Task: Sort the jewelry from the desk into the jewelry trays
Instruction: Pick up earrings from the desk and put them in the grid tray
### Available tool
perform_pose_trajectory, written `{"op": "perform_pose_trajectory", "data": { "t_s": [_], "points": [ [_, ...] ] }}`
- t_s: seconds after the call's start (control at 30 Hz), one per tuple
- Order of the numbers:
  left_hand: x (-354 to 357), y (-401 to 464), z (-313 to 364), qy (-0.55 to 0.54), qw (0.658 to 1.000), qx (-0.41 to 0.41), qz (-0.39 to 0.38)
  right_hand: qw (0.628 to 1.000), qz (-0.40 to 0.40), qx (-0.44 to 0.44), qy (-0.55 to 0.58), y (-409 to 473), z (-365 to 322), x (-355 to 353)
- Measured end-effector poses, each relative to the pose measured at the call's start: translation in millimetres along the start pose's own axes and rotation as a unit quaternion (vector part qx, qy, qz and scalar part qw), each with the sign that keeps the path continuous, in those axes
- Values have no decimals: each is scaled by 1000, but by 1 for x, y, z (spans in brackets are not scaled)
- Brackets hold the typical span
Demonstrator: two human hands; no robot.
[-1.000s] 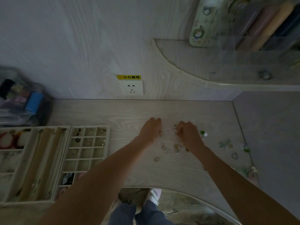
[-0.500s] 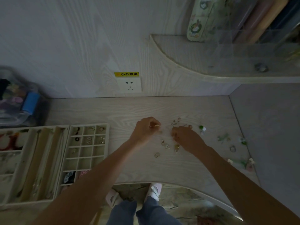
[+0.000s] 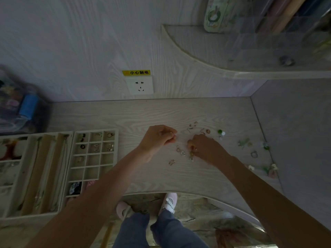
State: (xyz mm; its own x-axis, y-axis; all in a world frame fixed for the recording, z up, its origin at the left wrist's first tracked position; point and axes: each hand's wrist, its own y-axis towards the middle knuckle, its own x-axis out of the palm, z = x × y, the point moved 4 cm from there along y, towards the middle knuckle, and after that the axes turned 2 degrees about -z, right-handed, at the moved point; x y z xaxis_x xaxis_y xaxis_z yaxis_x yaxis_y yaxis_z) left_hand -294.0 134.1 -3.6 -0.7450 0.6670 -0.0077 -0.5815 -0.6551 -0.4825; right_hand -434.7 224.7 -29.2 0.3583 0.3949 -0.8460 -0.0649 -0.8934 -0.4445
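Note:
Small jewelry pieces lie scattered on the pale wooden desk (image 3: 136,117): rings (image 3: 171,162), earrings (image 3: 180,150), hooks (image 3: 189,129) and a green bead (image 3: 220,131). My left hand (image 3: 157,137) hovers left of the cluster with curled fingers, pinching a tiny pale piece at its fingertips. My right hand (image 3: 206,147) rests fingers-down on the cluster and pinches a small gold earring (image 3: 192,154) that hangs below its fingertips. The grid jewelry tray (image 3: 71,169) sits at the left, with several cells holding pieces. Beside it lies a tray with long slots (image 3: 5,212).
More pieces lie at the desk's right: a ring (image 3: 254,154), green bits (image 3: 243,142) and pink-white flowers (image 3: 272,171). A clear box of oddments (image 3: 19,108) stands at the far left. A wall socket (image 3: 139,85) and a shelf (image 3: 232,56) are behind.
My right hand has drawn back from the far pieces onto the nearer earring cluster. My left hand has curled tighter and shifted slightly left, a small piece at its fingertips.

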Motion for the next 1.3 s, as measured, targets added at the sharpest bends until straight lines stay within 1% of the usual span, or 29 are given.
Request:
{"op": "perform_pose_trajectory", "data": {
  "t_s": [0.17,0.27,0.3,0.37,0.47,0.53,0.6,0.8,0.9,0.97,1.03,1.1,1.17,1.23,1.3],
  "points": [
    [-3,-7,1,4,1000,-1,4,998,-46,-11,-45,6,-6,2],
    [-2,-11,-2,-3,1000,-9,9,999,-40,-5,-34,11,-9,2],
    [-2,-12,-4,17,1000,-16,14,999,-36,-3,-6,14,-10,1],
    [0,-14,-8,59,997,-34,21,994,-23,5,103,16,-11,-2],
    [0,-14,-11,91,994,-45,34,965,20,2,260,17,-21,-11],
    [-2,-15,-9,130,990,-14,44,944,48,-13,325,17,-33,-18],
    [-7,-16,-5,177,982,16,57,933,55,-27,353,20,-45,-24],
    [-43,-27,3,252,956,74,132,937,49,-33,345,33,-79,-34],
    [-67,-38,7,294,932,128,168,921,47,-46,384,42,-102,-39],
    [-86,-49,6,310,921,146,185,908,27,-54,415,49,-121,-43],
    [-105,-56,5,305,921,142,196,896,-13,-44,441,55,-139,-43],
    [-130,-65,4,285,929,126,201,891,-38,-50,450,62,-163,-42],
    [-148,-70,3,251,944,92,195,888,-51,-58,454,67,-179,-43],
    [-170,-76,-2,197,962,53,183,877,-62,-61,473,73,-200,-42],
    [-189,-81,-7,164,972,31,167,866,-60,-71,492,78,-220,-41]
  ]
}}
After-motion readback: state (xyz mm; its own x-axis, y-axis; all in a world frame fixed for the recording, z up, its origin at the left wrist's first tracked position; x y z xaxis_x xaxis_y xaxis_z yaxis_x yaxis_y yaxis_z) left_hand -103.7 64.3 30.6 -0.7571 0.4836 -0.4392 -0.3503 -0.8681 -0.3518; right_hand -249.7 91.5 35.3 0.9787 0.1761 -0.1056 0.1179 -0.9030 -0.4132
